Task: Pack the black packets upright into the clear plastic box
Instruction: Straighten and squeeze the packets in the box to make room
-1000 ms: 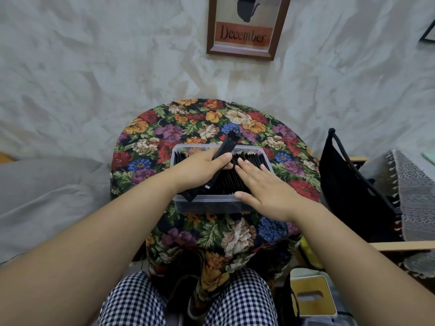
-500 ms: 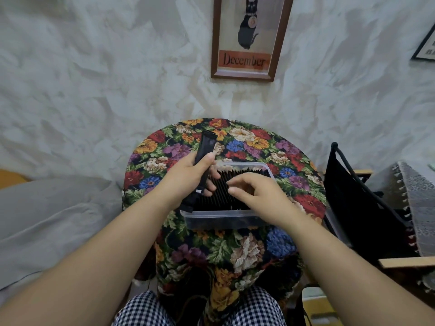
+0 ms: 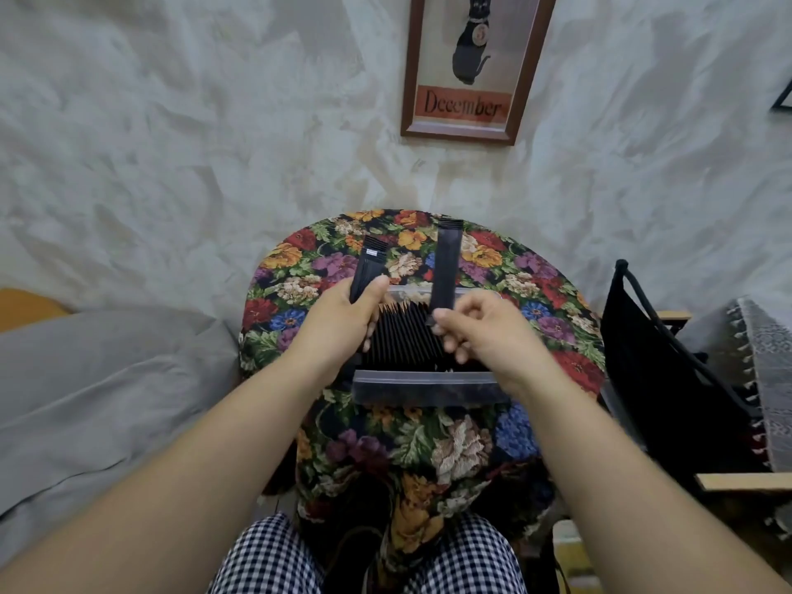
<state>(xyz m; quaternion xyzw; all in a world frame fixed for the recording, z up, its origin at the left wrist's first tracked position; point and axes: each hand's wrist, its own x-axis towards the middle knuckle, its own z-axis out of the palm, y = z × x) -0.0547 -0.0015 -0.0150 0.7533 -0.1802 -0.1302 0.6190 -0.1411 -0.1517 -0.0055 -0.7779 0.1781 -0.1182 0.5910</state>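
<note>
A long, flat, matte black packet (image 3: 445,267) stands upright over the clear plastic box (image 3: 428,390), its lower end pinched by the right hand (image 3: 480,327), likely so it can slot edgewise into the ribbed row of packed black packets (image 3: 403,336). The left hand (image 3: 343,319) grips a spare stack of black packets (image 3: 369,263), kept close as supply. The box rests on a floral-clothed round desk (image 3: 450,443).

The clear plastic box (image 3: 428,390) is see-through and open on top. Inside it, the row of packets (image 3: 407,336), thin and black, stands upright, packed tight. The left packet (image 3: 369,267) is held above the box's far left corner, tilted a bit. The right packet (image 3: 445,267) is held above the box's far middle, nearly straight up.
</note>
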